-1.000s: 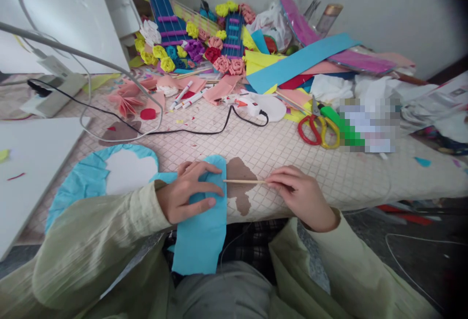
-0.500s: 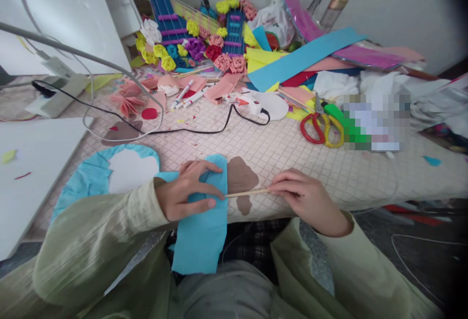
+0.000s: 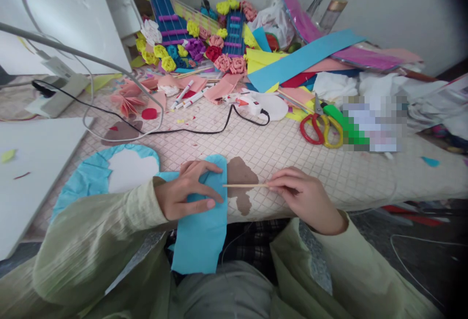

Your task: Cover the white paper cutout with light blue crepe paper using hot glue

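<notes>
My left hand (image 3: pixel 192 189) lies with spread fingers on a strip of light blue paper (image 3: pixel 199 241), pressing it to the table. The strip hangs over the table's front edge towards my lap. Between the fingertips of my right hand (image 3: pixel 305 194) is a thin wooden stick (image 3: pixel 246 186), pinched near its right end. The stick lies level, and its left tip meets the strip's right edge between my left thumb side and upper fingers. To the left rests a white disc (image 3: pixel 133 170) partly wrapped in crinkled blue paper (image 3: pixel 84 177). A brown stain (image 3: pixel 241 172) shows on the tablecloth under the stick.
Red-and-yellow-handled scissors (image 3: pixel 321 129) lie at the right. A white glue gun (image 3: pixel 252 104) with a black cord (image 3: pixel 175 130) sits behind my hands. Markers (image 3: pixel 193 95), paper flowers (image 3: pixel 230 63) and coloured paper (image 3: pixel 303 58) crowd the back. A white board (image 3: pixel 44 163) is at the left.
The stick's left tip has moved slightly up along the strip's edge, and the stick is now closer to level. My left hand and the blue strip stay nearly in place.
</notes>
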{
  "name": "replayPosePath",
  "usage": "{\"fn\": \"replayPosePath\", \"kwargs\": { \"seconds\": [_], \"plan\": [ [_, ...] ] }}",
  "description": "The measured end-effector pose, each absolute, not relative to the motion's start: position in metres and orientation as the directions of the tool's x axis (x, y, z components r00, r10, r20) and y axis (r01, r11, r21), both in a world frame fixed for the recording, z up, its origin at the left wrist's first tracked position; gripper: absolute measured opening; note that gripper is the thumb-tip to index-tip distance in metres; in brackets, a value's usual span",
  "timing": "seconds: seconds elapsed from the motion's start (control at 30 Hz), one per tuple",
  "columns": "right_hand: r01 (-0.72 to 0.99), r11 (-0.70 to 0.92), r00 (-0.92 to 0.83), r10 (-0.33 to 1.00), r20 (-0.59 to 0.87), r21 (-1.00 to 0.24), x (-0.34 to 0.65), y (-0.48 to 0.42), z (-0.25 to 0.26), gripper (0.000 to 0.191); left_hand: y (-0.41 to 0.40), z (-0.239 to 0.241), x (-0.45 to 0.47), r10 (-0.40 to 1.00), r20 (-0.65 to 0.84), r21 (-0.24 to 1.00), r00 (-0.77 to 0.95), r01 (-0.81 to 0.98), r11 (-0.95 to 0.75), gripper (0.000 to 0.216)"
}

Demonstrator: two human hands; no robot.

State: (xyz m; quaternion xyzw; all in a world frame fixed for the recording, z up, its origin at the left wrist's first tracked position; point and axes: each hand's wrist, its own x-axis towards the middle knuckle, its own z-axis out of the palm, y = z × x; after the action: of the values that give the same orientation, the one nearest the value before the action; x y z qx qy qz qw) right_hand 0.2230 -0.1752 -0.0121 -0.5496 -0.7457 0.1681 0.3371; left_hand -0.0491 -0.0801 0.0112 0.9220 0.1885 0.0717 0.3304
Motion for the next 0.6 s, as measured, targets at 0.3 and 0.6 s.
{"fn": "replayPosePath", "kwargs": {
  "seconds": [0.3, 0.6],
  "plan": [
    [0.753, 0.289, -0.067, 0.928, 0.367, -0.591, 0.219, -0.164, -0.018, 0.015, -0.080, 0.008, -0.049, 0.391, 0.036, 0.641, 0.920, 0.279, -0.715, 0.032],
    [0.768, 0.246, -0.015, 0.930, 0.368, -0.591, 0.218, -0.154, -0.018, 0.012, -0.081, 0.012, -0.049, 0.392, 0.031, 0.645, 0.919, 0.281, -0.710, 0.032]
  ]
}}
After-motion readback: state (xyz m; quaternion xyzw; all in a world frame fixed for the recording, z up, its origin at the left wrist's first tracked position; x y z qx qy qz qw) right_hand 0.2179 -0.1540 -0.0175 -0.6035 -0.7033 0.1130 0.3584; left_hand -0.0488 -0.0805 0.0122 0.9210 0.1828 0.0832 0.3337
